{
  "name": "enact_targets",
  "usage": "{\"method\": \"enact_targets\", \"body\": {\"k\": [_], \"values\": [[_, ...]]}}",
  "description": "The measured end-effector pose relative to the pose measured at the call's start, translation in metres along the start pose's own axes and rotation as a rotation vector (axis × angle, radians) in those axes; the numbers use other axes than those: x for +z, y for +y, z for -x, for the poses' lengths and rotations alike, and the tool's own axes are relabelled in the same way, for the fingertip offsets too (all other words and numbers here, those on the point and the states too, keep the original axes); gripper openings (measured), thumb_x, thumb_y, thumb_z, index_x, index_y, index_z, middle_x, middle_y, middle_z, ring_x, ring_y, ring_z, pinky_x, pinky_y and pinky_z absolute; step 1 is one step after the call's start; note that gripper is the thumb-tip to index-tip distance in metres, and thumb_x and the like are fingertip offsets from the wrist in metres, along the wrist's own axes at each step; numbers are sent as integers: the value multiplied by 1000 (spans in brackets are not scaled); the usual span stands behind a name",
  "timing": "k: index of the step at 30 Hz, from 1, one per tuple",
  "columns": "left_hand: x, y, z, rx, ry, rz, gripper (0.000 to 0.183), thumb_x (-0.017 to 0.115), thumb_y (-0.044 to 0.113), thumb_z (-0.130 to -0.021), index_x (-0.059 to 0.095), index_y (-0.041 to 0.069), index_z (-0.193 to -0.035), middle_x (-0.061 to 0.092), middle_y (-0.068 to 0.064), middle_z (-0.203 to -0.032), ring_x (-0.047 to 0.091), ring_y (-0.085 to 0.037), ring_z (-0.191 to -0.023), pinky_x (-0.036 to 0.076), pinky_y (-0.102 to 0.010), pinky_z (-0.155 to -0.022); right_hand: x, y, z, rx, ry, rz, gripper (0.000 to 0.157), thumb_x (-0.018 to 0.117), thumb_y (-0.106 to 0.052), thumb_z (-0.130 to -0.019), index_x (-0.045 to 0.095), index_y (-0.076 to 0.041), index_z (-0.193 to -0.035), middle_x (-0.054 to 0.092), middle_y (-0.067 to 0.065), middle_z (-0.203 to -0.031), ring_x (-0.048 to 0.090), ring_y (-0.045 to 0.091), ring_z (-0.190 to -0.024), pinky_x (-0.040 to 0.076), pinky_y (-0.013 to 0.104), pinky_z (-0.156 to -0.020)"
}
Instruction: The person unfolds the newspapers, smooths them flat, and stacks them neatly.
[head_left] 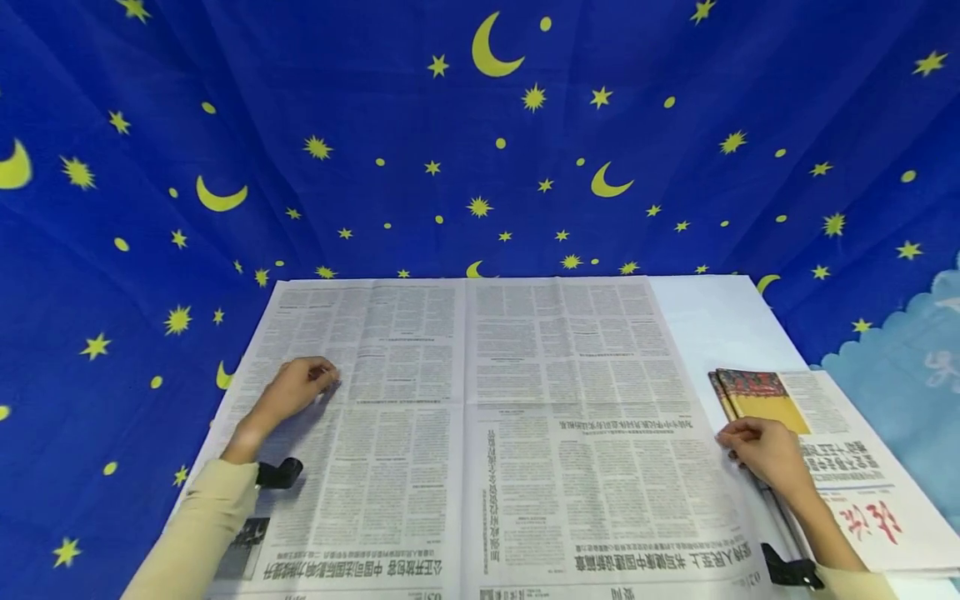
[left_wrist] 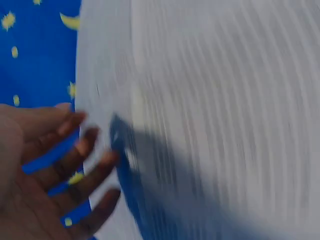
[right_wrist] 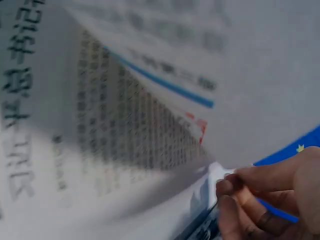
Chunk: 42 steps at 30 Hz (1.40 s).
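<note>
A broad newspaper (head_left: 408, 433) lies spread open with a fold down its middle. Over its left page hovers my left hand (head_left: 295, 390), fingers loosely bent and apart with nothing in them; its shadow falls on the paper. In the left wrist view the left hand (left_wrist: 65, 175) is near the page's outer edge. My right hand (head_left: 771, 457) is at the right edge of the spread. Its thumb and fingertips (right_wrist: 227, 186) pinch a page edge in the right wrist view, where the newspaper sheet (right_wrist: 165, 100) curves up and shows print beneath.
A stack of folded newspapers (head_left: 840, 467) with a yellow and red picture lies at the right, beside the right hand. White table (head_left: 720, 321) shows behind it. Blue cloth (head_left: 390, 100) with yellow moons and stars hangs behind and on both sides.
</note>
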<state>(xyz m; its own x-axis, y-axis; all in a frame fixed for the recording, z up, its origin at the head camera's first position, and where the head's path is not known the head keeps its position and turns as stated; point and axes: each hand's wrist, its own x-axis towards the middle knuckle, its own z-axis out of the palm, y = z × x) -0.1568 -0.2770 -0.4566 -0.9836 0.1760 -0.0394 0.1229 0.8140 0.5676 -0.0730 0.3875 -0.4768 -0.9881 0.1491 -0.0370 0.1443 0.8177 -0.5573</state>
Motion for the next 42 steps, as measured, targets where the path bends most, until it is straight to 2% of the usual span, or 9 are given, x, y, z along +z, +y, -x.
{"method": "enact_targets", "body": {"k": [3,6,9,14,20,24,30,36,42], "values": [[13,17,-10,101,-83,160,23,53,14,-101,68,-3,-100,63,-14,-73,54,-19,-59,42,-28,-52,-1,4,7,17,90,-13,19,67,-7,-90,68,11,-92,67,11,-67,57,10,-49,44,26,-43],[28,32,-21,190,-168,223,25,52,17,-103,68,-1,-99,61,-15,-72,48,-17,-56,39,-27,-52,-4,9,12,-1,166,5,20,67,-9,-89,70,11,-92,67,11,-67,53,3,-48,42,23,-44],[42,45,-31,248,-243,270,27,49,19,-104,67,0,-98,60,-17,-73,48,-23,-57,39,-27,-54,-7,14,16,-18,216,42,22,67,-12,-89,70,10,-89,66,9,-67,48,-1,-50,39,20,-47],[69,73,-47,330,-313,360,29,45,17,-105,66,-2,-100,63,-19,-78,56,-34,-67,45,-31,-59,-14,24,21,0,222,80,24,67,-17,-90,69,7,-89,65,8,-69,45,-2,-54,37,20,-51],[108,125,-68,408,-415,470,32,44,18,-106,66,-5,-109,66,-20,-88,62,-36,-79,51,-42,-66,-11,34,30,18,234,120,17,68,-11,-86,66,4,-94,63,8,-72,47,4,-59,36,20,-52],[133,158,-78,459,-474,517,31,45,19,-105,65,-5,-113,67,-21,-92,61,-36,-81,51,-44,-70,-10,38,34,49,208,152,21,67,-13,-87,64,4,-99,63,9,-77,51,12,-64,37,24,-52],[162,197,-88,524,-526,586,30,46,16,-105,62,-7,-116,67,-21,-95,62,-37,-83,52,-46,-73,-14,42,39,45,123,290,29,66,-24,-88,61,1,-103,61,13,-80,55,23,-65,38,34,-50],[181,229,-96,542,-579,613,33,44,17,-106,62,-7,-118,67,-17,-96,62,-37,-87,52,-44,-72,-16,43,42,66,-41,437,44,56,-32,-91,49,3,-115,58,31,-92,58,38,-66,42,48,-49],[194,251,-103,518,-640,602,31,45,17,-105,62,-6,-119,67,-19,-100,63,-37,-90,52,-41,-73,-18,43,43,53,-91,491,49,52,-29,-89,44,8,-120,58,39,-94,58,49,-66,42,53,-49]]}}
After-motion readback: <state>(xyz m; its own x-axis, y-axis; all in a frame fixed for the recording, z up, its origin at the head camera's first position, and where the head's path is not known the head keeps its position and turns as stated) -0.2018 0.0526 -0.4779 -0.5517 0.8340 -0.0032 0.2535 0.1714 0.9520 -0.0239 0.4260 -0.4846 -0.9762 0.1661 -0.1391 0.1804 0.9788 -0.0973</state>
